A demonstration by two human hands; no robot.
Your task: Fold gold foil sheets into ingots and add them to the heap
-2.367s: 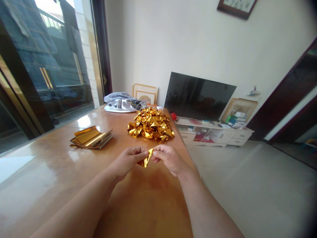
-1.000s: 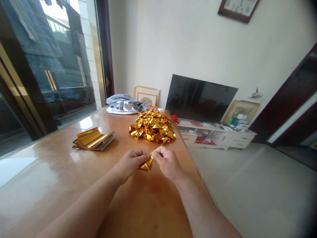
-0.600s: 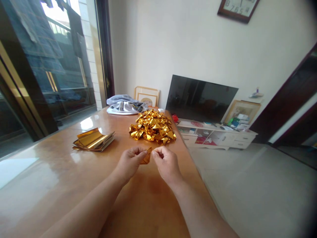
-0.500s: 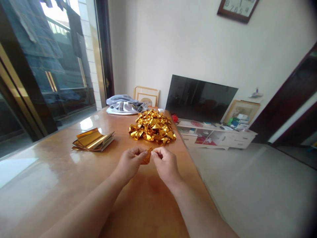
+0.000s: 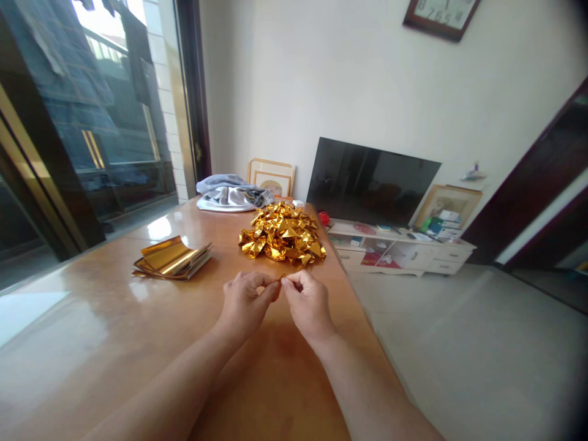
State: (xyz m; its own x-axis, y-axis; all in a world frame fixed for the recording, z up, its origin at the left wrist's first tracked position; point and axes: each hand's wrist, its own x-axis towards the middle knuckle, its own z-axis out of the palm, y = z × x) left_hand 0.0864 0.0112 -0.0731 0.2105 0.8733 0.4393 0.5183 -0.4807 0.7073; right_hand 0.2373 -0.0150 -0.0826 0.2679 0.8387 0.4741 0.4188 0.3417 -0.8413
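Gold foil scrap (image 5: pixel 282 276), almost wholly hidden, only a small tip showing between the hands, held above the wooden table (image 5: pixel 92 294) toward its right edge: pinched in the right hand (image 5: pixel 307 304), with the left hand (image 5: pixel 243 304) curled closed beside it, that hand's exact hold not visible. Pile of folded gold foil pieces (image 5: pixel 281 234) just ahead of the hands; stack of gold foil sheets (image 5: pixel 172 259) farther left. Best handled with even fingertip pressure, small folds kept tight without crushing the thin foil.
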